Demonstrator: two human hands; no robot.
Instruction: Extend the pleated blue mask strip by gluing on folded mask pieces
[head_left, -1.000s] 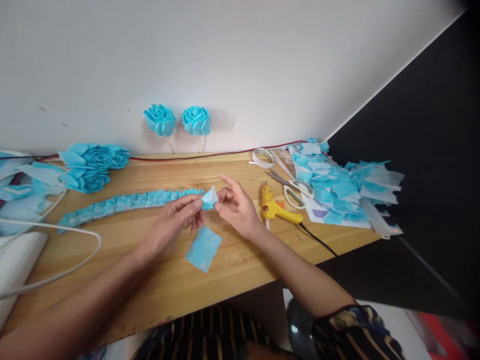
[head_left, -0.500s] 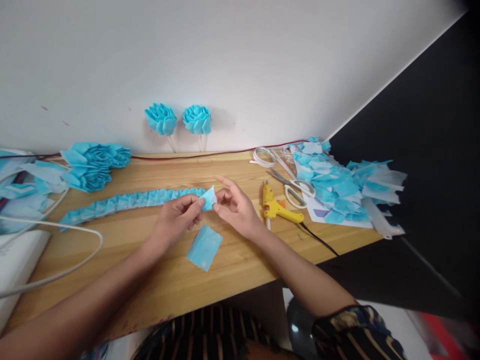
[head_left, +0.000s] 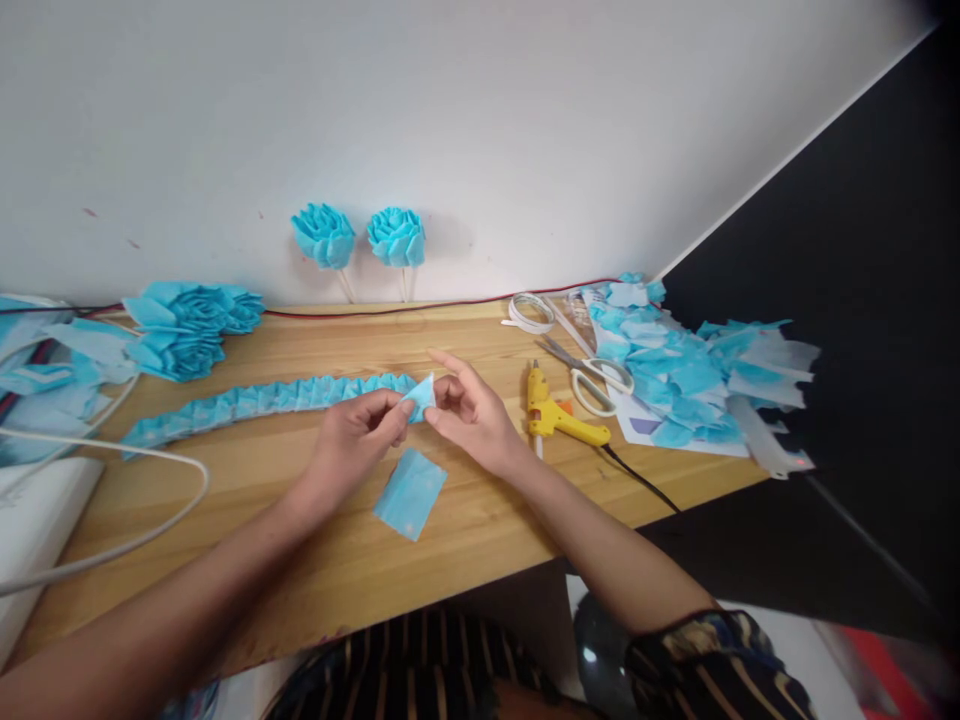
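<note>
My left hand [head_left: 352, 440] and my right hand [head_left: 469, 415] meet over the wooden table [head_left: 300, 560]. Together they pinch a small folded blue paper piece [head_left: 421, 393] at the right end of a long pleated blue paper strip [head_left: 255, 403]. The left thumb and fingers press its left side, while the right hand pinches its right side with the index finger stretched out. A flat blue paper square [head_left: 410, 492] lies on the table just below both hands.
A yellow glue gun [head_left: 555, 418] with a black cord lies right of my right hand; scissors [head_left: 589, 375] and a heap of blue paper scraps [head_left: 675, 365] beyond. Two blue paper flowers [head_left: 360, 238] lean on the wall. More blue flowers [head_left: 184, 325] and a white cable [head_left: 112, 545] sit left.
The hands have closed a little tighter on the folded piece; otherwise almost nothing moved.
</note>
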